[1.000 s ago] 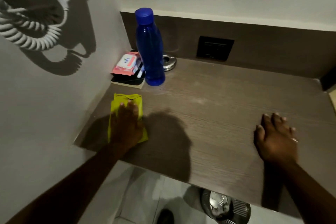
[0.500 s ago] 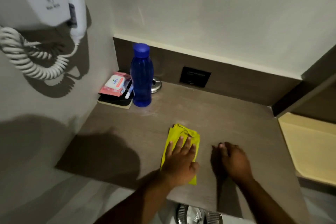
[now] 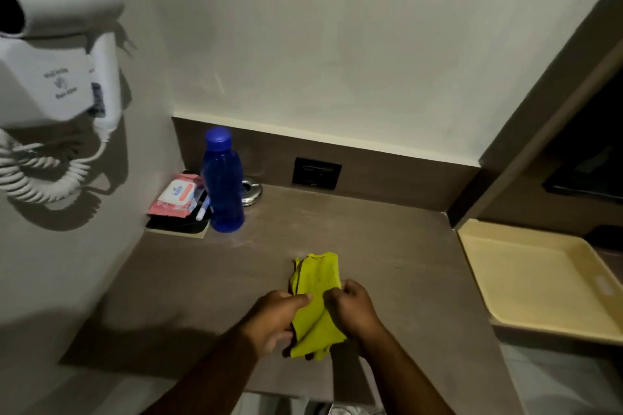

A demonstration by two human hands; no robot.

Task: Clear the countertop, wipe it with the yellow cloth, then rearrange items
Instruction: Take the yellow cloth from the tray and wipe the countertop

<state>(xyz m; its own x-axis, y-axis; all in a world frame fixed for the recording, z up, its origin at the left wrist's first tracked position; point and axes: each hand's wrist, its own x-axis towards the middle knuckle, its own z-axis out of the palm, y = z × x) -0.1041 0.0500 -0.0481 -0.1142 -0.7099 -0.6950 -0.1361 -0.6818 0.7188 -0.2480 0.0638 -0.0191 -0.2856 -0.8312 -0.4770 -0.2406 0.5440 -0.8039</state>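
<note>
While the blue bottle [image 3: 222, 182] stands at the worktop's [image 3: 387, 246] back-left corner, both hands work mid-worktop. The left hand [image 3: 273, 320] and right hand [image 3: 350, 308] have fingers [image 3: 300, 300] closed on the folded yellow cloth [image 3: 315, 300].

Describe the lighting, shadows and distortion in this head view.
Head view: dim, warm light; the hair dryer and its coiled cord cast hard shadows on the left wall; wide-angle lens bends the right-hand edges; both hands on the yellow cloth stay reasonably sharp.

dim, soft focus; hard shadows on left wall [image 3: 84, 263]; wide-angle bend at edges.
</note>
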